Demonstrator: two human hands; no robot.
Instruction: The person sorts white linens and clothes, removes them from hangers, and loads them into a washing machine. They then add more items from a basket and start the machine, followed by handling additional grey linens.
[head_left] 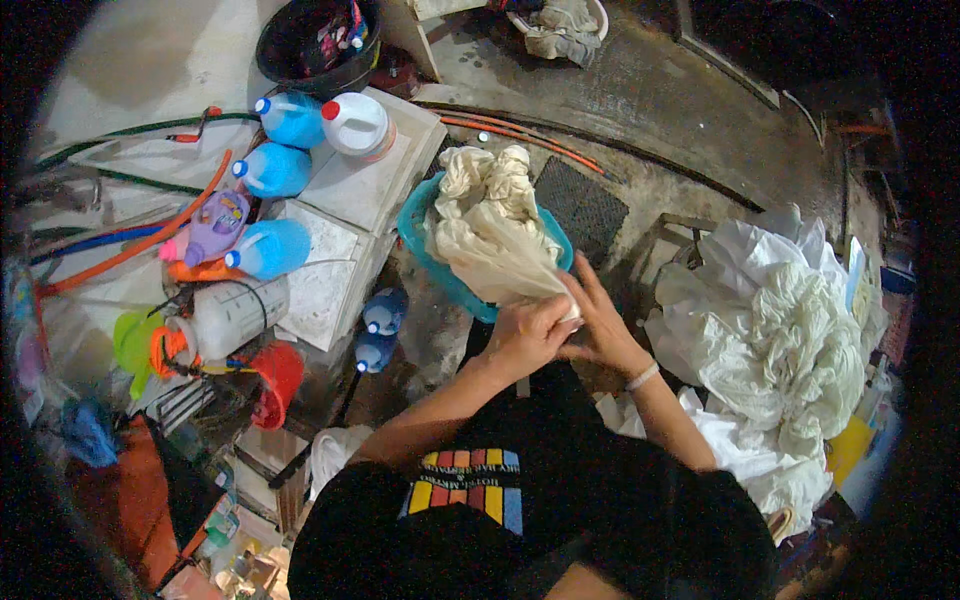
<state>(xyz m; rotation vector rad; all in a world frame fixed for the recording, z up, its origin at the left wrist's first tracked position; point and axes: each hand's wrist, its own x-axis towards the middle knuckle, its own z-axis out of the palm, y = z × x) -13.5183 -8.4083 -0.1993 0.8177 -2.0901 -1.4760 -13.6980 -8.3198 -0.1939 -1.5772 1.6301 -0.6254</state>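
A bunched cream cloth (490, 215) lies heaped in a teal basin (412, 232), one end pulled out toward me over the near rim. My left hand (530, 332) is closed around that drawn-out end. Close against it, my right hand (606, 330) has its fingers stretched out and apart beside the cloth's tip. Part of the right palm and thumb is hidden behind the left hand and the cloth.
To the right rises a large pile of white cloths (790, 340). Blue liquid bottles (275, 170), a white jug (358, 127) and a purple bottle (217, 225) stand on the left. A red bucket (277, 385), orange hoses (540, 138) and a black tub (320, 55) surround the spot.
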